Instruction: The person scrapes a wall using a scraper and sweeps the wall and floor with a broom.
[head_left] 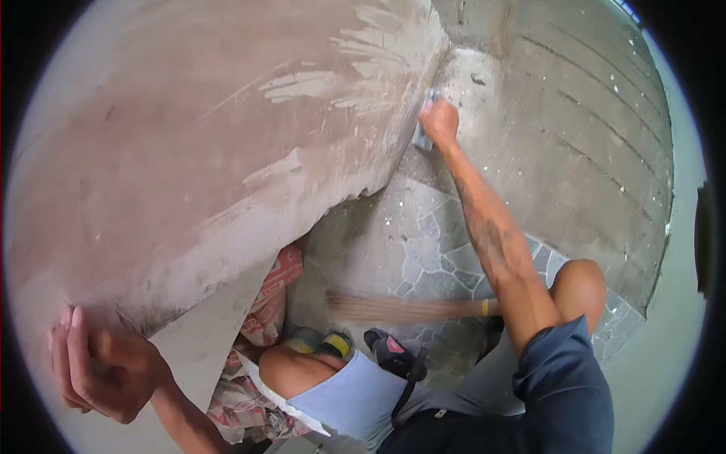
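Observation:
My right hand [440, 122] is closed in a fist around a flat grey trowel [422, 139]; its handle is mostly hidden by my fingers. The trowel is at the inner corner where the plastered wall [189, 129] meets the rough grey concrete surface [478, 87]. Pale smears of plaster mark the wall beside that corner. At the lower left, my left hand [110, 367] is near the wall's lower edge, its fingers loosely bent and partly stretched, the fingertips seemingly touching the wall. Nothing shows in it.
Beneath the wall's ragged lower edge lie red and white sacks [261, 303]. A bundle of thin brown sticks, like a broom [408, 306], lies across the stone-patterned floor [435, 257] in front of my knees. A black strapped item [393, 352] is near my legs.

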### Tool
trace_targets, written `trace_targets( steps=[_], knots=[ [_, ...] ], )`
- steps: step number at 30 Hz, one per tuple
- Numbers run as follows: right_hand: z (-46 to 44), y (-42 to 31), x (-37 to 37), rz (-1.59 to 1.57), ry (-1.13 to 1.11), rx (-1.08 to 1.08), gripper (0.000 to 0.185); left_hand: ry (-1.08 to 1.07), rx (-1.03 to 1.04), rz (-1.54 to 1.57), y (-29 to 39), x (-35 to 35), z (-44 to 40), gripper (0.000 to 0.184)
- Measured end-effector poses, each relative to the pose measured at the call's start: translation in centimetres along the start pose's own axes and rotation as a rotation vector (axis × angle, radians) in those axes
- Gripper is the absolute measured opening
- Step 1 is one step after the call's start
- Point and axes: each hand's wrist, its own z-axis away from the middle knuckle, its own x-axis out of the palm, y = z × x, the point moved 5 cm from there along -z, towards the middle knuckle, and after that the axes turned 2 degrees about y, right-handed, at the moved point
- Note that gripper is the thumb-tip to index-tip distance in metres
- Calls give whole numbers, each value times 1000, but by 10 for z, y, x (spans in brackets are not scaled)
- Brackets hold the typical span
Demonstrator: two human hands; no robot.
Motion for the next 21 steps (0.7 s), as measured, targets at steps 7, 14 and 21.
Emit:
trace_targets(
  steps=[7,14,21],
  knots=[
    [-20,-4,2,64,-20,-3,32,24,-55,15,7,2,-5,8],
    [-4,-4,1,74,35,-35,29,17,-84,10,7,-1,-5,8],
    [5,-11,-7,48,-133,18,33,37,-40,14,2,-1,1,7]
  ],
)
